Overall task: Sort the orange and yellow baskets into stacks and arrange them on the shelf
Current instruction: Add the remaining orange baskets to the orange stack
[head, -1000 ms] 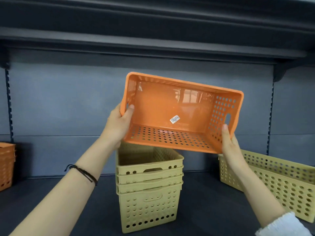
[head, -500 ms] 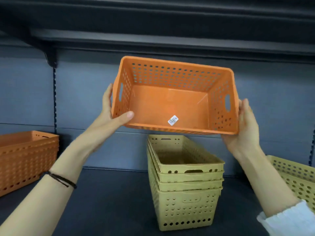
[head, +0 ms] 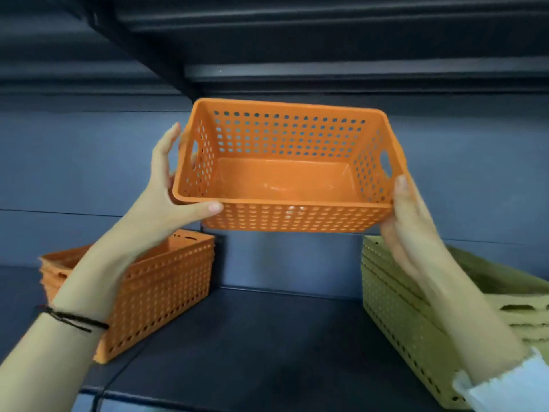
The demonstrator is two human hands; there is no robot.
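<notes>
Orange basket [head: 282,179] held aloft, left hand [head: 166,203] & right hand [head: 407,221] pinching its ends; misaligned w/ orange stack [head: 160,286], it'd jam.

Both hands [head: 166,200] hold an orange basket [head: 285,173] (tilted open) above the shelf [head: 267,337].

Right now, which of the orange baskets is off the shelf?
The single orange basket held up in the air between the left hand and right hand. The other orange baskets sit nested in a stack on the shelf, lower left.
</notes>
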